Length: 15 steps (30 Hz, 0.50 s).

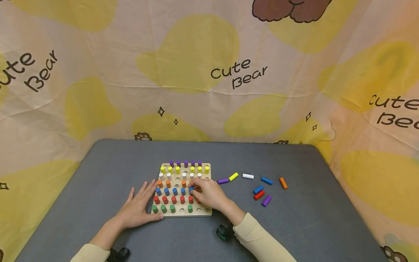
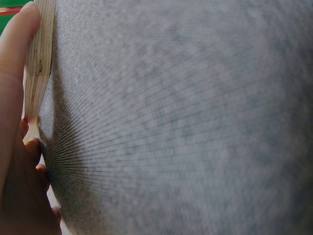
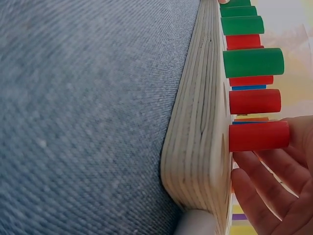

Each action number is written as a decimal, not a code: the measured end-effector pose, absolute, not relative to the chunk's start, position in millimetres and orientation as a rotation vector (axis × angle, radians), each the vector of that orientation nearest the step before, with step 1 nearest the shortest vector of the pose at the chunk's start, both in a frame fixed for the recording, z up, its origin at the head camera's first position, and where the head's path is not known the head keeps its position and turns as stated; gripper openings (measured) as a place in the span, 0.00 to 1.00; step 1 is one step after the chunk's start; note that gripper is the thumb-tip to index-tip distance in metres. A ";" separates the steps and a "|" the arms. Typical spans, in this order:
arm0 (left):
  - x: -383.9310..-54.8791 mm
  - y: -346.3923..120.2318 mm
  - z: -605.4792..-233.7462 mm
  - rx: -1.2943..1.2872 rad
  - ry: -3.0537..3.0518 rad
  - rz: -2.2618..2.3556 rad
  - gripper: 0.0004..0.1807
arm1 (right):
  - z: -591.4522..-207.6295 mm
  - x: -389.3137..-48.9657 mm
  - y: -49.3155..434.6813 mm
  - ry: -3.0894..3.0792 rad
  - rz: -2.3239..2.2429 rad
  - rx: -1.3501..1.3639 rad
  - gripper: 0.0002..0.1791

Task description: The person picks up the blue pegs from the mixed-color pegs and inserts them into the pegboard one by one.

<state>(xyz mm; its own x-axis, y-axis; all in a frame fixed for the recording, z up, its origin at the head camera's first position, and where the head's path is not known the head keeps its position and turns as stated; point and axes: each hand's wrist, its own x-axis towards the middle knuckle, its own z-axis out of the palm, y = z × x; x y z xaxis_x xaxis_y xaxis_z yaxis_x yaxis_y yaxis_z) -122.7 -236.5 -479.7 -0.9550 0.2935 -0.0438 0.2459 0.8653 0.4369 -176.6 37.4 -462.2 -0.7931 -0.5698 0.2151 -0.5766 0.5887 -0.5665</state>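
A wooden pegboard (image 1: 186, 215) lies on the table with rows of purple, yellow, white, orange, blue, red and green pegs standing in it. My right hand (image 1: 209, 193) reaches over its right part and pinches a blue peg (image 1: 191, 189) at the blue row. Its fingers partly cover the orange, blue and red rows. In the right wrist view, the fingers (image 3: 274, 181) are behind the red pegs (image 3: 259, 136). My left hand (image 1: 139, 208) is spread along the board's left edge, its thumb (image 2: 19, 34) at the near left corner.
Right of the board lie loose pegs: purple (image 1: 223, 181), yellow (image 1: 233, 177), white (image 1: 248, 176), orange (image 1: 283, 183), blue (image 1: 266, 181), red (image 1: 259, 195) and others. The grey table (image 1: 124, 156) ends at a printed cloth backdrop (image 1: 193, 54). Several board holes, such as in the green row, hold no peg.
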 end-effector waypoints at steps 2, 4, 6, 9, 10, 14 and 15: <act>-122.5 -236.4 -479.6 0.425 2.930 0.661 0.61 | -462.0 -176.1 37.5 -2.799 0.991 1.007 0.07; -122.5 -236.3 -479.6 0.426 2.932 0.660 0.61 | -461.6 -175.8 37.5 -2.805 0.982 1.009 0.07; -122.5 -236.3 -479.7 0.426 2.934 0.662 0.62 | -461.6 -175.7 37.6 -2.812 0.975 1.010 0.07; -122.6 -236.3 -480.0 0.423 2.932 0.664 0.62 | -461.0 -175.6 37.6 -2.824 0.966 1.013 0.07; -122.8 -236.4 -480.5 0.422 2.931 0.663 0.62 | -460.6 -175.6 37.7 -2.828 0.968 1.013 0.07; -123.4 -237.0 -481.8 0.419 2.931 0.657 0.62 | -458.7 -175.4 37.9 -2.831 0.988 1.023 0.08; -123.6 -237.1 -482.0 0.421 2.933 0.658 0.62 | -458.3 -175.5 38.1 -2.828 0.994 1.029 0.09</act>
<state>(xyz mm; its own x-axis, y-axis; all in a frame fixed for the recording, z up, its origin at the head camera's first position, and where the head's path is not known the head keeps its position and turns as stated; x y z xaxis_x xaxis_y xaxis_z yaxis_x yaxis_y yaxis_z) -123.6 -237.1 -482.0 -0.9560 0.2904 -0.0426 0.2444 0.8679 0.4325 -175.5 38.1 -458.3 -0.7888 -0.5881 0.1785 -0.5705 0.5927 -0.5685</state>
